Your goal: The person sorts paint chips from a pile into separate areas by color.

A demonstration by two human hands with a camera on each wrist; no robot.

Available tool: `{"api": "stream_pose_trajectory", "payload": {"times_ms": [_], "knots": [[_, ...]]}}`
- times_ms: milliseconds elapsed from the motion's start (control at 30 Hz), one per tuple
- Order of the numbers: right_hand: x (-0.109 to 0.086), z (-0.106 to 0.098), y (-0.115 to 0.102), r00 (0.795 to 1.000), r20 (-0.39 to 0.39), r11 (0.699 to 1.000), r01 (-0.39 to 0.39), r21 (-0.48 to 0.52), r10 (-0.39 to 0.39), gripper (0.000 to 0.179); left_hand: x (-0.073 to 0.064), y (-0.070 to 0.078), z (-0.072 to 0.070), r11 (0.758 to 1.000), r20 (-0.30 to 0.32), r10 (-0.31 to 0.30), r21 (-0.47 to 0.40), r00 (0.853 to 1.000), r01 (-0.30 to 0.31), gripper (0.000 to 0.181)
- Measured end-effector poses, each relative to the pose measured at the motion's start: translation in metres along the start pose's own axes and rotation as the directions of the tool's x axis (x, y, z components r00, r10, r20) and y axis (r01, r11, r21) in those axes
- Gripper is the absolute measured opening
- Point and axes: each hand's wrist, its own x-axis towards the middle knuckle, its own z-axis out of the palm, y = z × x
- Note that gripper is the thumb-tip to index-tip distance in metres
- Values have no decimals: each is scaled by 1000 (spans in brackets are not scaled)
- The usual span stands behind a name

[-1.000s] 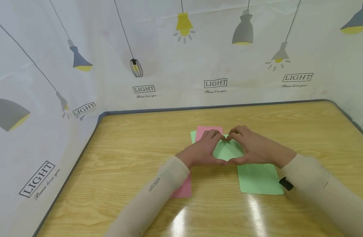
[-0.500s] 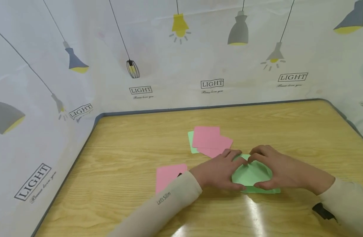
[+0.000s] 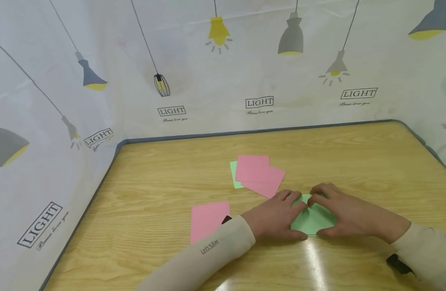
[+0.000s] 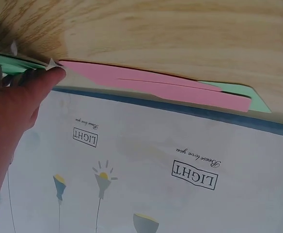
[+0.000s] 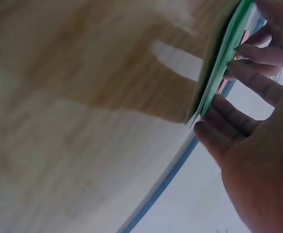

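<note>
A small stack of green paper cards [image 3: 313,221] is held between both hands at the right of the middle of the table. My left hand [image 3: 275,214] grips its left side, fingers curled at the far edge and thumb at the near one. From the other side my right hand [image 3: 355,212] holds it the same way, its fingers close to the left ones. In the right wrist view, thin layers of the green cards [image 5: 224,63] show along the edge, by the fingertips. How many cards there are, I cannot tell.
Beyond the left hand, two overlapping pink cards [image 3: 252,167] lie partly over a green card [image 3: 234,178]. Another pink card [image 3: 208,220] lies left, partly behind the left sleeve [image 3: 215,250]. A lamp-printed white sheet [image 3: 208,81] rises behind the wooden table [image 3: 154,173].
Both hands have moved right and nearer with a green card, bringing it onto the green card lying there. The layers now line up more closely, and the pink cards are uncovered.
</note>
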Motion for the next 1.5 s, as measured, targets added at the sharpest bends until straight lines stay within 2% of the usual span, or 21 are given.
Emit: {"api": "stream_pose_trajectory", "payload": {"times_ms": [267,700,800,933,1067,1200,1300,1400,1500], "knots": [[3,-4,1,998,60,1000,9,30,-11,47,-2,-2,2,1000,15,2,20,1000,-3,60],[10,-3,0,996,89,999,8,44,-12,42,-6,-4,3,1000,6,-4,21,1000,4,58],[14,-5,-3,994,106,999,6,45,-10,38,-7,-6,4,1000,13,-14,8,1000,14,60],[22,-9,-7,995,103,1000,14,20,-16,28,-8,-13,4,996,23,-36,-76,999,37,64],[37,-16,-12,996,88,999,24,-31,-21,27,-11,-30,0,981,-2,-59,-184,998,57,66],[62,-20,-17,997,71,998,29,-62,-25,31,-13,-58,-8,976,-65,-98,-202,993,83,61],[84,-20,-19,997,74,998,36,-54,-32,30,-15,-83,-12,972,-85,-155,-192,984,137,58],[103,-20,-19,995,91,998,34,-44,-30,30,-18,-104,-13,957,-72,-228,-200,971,210,58],[122,-19,-16,992,127,999,-9,-49,15,34,-20,-119,-11,937,-46,-292,-214,955,276,61]]}}
